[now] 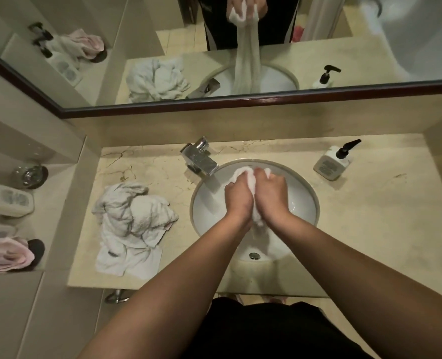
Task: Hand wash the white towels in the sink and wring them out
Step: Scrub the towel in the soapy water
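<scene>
A beige marble vanity counter runs beneath a wide wall mirror with a dark red-brown wooden frame in a dimly lit bathroom. Set into the counter is a round white ceramic sink basin, its metal drain visible at the near side, and a square chrome faucet stands at its back left rim with the spout reaching over the bowl. Above the basin a person holds a bunched, wet white towel: the left hand and the right hand press side by side, fingers of both curled tightly around the cloth, which bulges out above the knuckles and hangs down between the wrists toward the bowl. Both bare forearms cross the near edge of the counter and hide part of the basin. On the counter to the left of the sink lies a crumpled heap of white towels, apart from the basin rim. At the back right stands a white square pump bottle with a black dispenser. On a side ledge at far left sit a clear glass, a white bottle lying flat and a pink cloth. The mirror repeats the hands, the hanging towel, the heap and the pump bottle.
</scene>
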Demonstrator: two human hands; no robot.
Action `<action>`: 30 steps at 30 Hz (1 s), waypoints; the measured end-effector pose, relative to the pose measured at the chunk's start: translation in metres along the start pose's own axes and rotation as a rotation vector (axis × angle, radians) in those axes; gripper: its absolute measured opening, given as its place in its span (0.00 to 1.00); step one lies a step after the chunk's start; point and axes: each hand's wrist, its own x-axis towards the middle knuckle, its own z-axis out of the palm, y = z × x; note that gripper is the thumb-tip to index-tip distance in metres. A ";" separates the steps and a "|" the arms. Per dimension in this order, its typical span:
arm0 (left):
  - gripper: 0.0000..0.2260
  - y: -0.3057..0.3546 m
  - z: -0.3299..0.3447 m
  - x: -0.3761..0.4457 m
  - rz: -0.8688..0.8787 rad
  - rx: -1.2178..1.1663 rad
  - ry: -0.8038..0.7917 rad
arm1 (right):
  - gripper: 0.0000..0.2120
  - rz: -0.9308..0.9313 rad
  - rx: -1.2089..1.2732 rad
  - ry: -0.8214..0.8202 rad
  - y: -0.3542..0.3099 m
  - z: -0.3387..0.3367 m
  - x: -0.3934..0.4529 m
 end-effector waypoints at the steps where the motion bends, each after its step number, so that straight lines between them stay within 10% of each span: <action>1: 0.08 0.001 -0.003 0.004 0.019 -0.001 0.028 | 0.16 -0.027 -0.013 -0.033 0.000 0.003 -0.007; 30: 0.07 -0.004 0.002 -0.004 -0.016 -0.018 -0.025 | 0.18 -0.048 0.014 -0.034 -0.005 -0.008 0.006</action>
